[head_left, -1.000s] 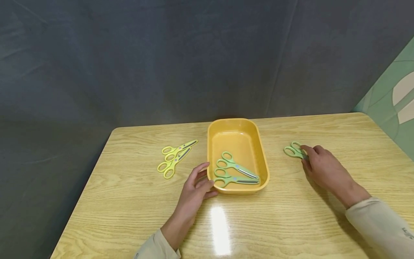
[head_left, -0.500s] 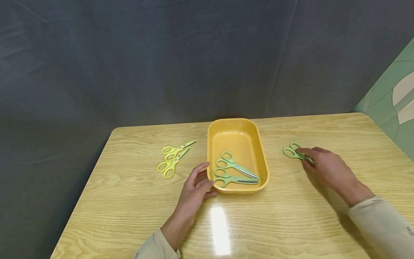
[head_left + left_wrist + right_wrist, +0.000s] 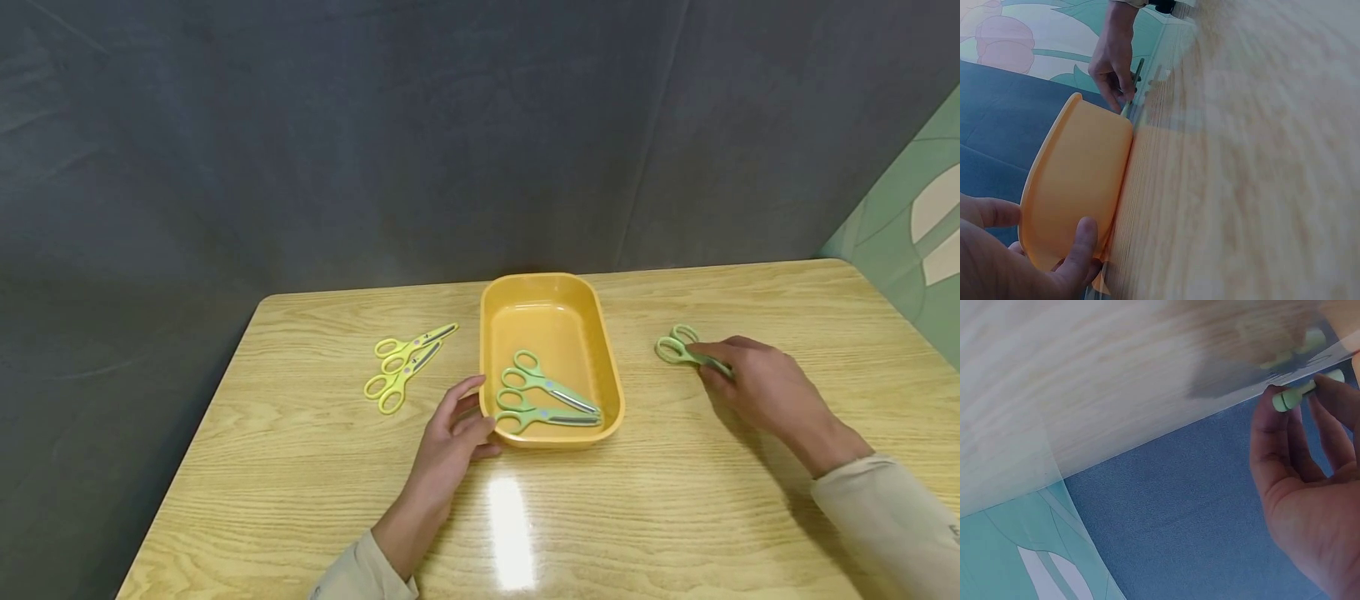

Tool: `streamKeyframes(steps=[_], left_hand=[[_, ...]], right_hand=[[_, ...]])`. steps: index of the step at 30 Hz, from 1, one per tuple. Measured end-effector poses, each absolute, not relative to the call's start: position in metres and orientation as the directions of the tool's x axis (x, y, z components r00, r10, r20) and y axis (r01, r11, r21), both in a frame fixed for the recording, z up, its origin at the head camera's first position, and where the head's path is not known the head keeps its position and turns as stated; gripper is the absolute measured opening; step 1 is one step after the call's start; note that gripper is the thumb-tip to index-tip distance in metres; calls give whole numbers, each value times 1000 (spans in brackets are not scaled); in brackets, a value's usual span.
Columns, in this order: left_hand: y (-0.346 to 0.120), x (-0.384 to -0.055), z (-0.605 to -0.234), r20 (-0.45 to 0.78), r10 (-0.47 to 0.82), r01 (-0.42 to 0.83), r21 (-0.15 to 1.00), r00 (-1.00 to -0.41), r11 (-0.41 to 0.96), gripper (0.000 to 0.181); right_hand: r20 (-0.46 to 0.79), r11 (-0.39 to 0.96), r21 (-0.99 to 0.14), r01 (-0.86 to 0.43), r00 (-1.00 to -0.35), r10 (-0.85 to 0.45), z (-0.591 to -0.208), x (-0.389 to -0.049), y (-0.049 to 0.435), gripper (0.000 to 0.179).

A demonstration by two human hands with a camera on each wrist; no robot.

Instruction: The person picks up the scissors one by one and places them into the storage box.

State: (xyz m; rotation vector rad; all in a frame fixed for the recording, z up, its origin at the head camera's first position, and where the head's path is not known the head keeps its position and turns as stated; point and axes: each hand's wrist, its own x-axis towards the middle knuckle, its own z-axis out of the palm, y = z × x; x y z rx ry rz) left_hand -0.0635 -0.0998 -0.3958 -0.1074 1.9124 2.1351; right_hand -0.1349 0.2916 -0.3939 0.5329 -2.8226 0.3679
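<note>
Right hand (image 3: 772,392), right of the frame, had green scissors (image 3: 670,350) in its grip: thumb and fingertips closed in a pinch on the blade end, loops sticking out toward frame centre. Right wrist view had that pair nearly edge-on at upper right, between the fingertips. Couldn't tell if it was clear of the worktop (image 3: 300,433). Left hand (image 3: 448,446), lower centre, had its grip partly open around the lower-left corner of the orange tray (image 3: 540,325), holding it: thumb and index at the rim, other fingers lower down, partly hidden.

Tray sat mid-frame, flat, long side running up the picture. Two more pairs lay in its lower half: upper green pair (image 3: 551,386), blades angled to lower right, and lower green pair (image 3: 536,415), blades about level. Tips close together at the tray's right side.

Left of tray, on the worktop: upper yellow pair (image 3: 420,341) and lower yellow pair (image 3: 406,372), blades to upper right, seemingly overlapping a bit. Dark cloth (image 3: 450,142) filled the top of the frame; green patterned panel (image 3: 892,225) at far right. Pale sleeves (image 3: 885,508) on both arms. Glare patch (image 3: 510,533), bottom centre.
</note>
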Motion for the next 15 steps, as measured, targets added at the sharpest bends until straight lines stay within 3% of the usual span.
streamKeyframes(steps=[15], left_hand=[[-100, -64, -396, -235, 150, -249, 965, -960, -83, 56]], right_hand=[[291, 896, -227, -382, -904, -312, -394, -135, 289, 37]])
